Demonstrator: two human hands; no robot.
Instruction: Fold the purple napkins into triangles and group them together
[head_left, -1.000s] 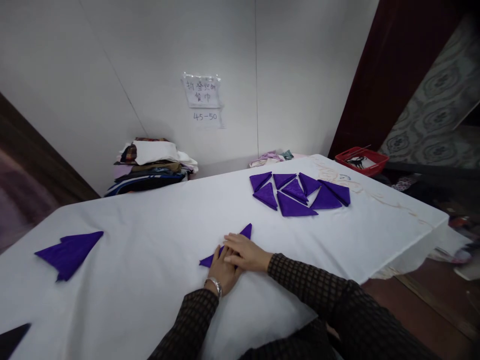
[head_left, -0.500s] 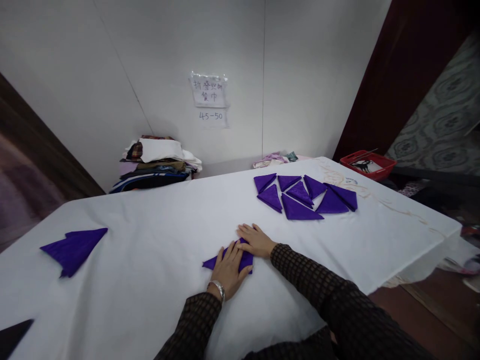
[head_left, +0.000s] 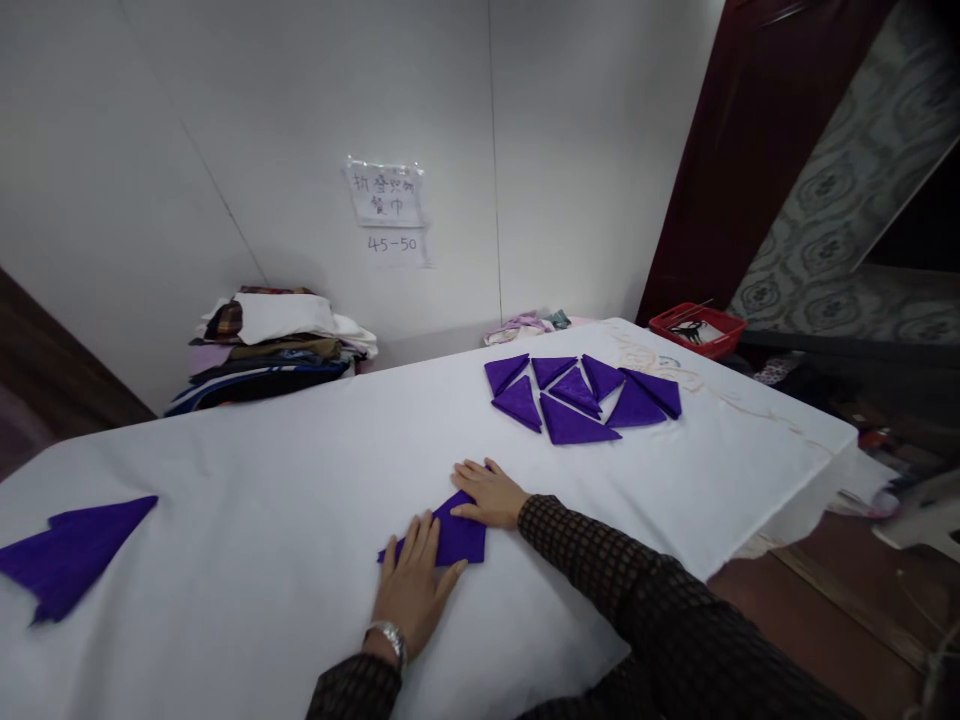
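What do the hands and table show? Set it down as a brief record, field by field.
left hand: spread on the left part of the purple cloth; left hand has a bracelet at the wrist
right hand: laid over that cloth's upper end
far right: group of folded purple cloths
left side: another purple cloth
surface: white tablecloth
behind, left: clothes pile
behind, right: red basket

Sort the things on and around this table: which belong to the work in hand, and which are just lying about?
Likely in the work: purple cloth under the left hand and right hand; folded purple cloths; loose purple cloth at left; white tablecloth.

Likely lying about: clothes pile; red basket; pinkish cloth by the wall.
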